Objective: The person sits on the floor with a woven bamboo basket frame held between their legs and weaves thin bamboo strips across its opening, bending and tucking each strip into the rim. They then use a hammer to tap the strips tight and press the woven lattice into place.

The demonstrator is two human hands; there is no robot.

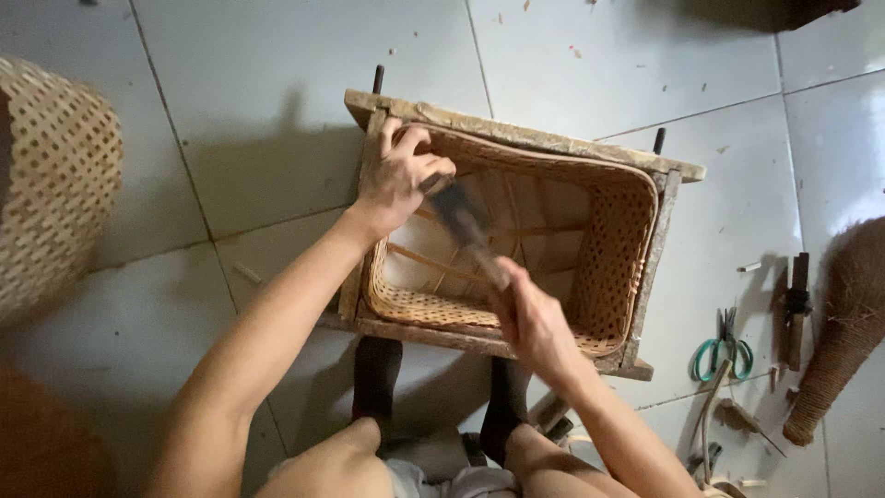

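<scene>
A view from above, looking down at a person seated over a pale tiled floor (277, 138). Between the person's knees sits a rectangular woven basket (608, 249), its sides made of open, lattice-like cane work, held inside a rough wooden frame (516, 134) that surrounds its rim. Two dark pegs stick up from the far edge of the frame.

The left hand (396, 175) is curled over the far left corner of the basket rim, fingers bent and gripping the edge where basket and frame meet. The right hand (535, 323) is closed around the handle of a dark tool (461, 217), which is blurred; its upper end lies just beside the left hand, and its shaft runs diagonally across the basket's open inside. What kind of tool it is cannot be told.

At the far left edge, part of another woven basket (55, 184) with the same open lattice shows, well apart from the hands. To the right on the floor lie green-handled scissors (724, 350), a dark narrow wooden tool (797, 309), and scraps and strips of cane. At the right edge stands a cone-shaped bundle wrapped in brown cord (843, 332). Small chips of cane are scattered over the tiles.
</scene>
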